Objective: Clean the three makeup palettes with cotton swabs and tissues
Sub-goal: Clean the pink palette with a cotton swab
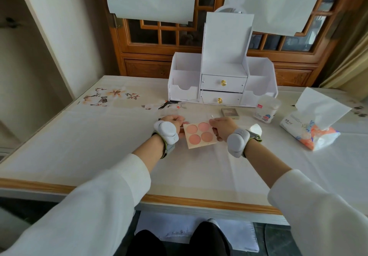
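Note:
A beige palette (199, 135) with several round pink pans lies tilted at the table's middle. My left hand (172, 120) grips its left edge. My right hand (222, 126) pinches a cotton swab (211, 117) over the palette's top right corner, the white tip poking up. A second, grey palette (230, 112) lies farther back. Behind my left hand a dark flat item is partly hidden. A crumpled tissue (256, 129) sits right of my right wrist.
A white desk organiser (223, 80) with two drawers stands at the back. A cotton swab jar (265, 109) and an open tissue pack (310, 130) are at the right. The wooden table edge (179, 199) runs near me.

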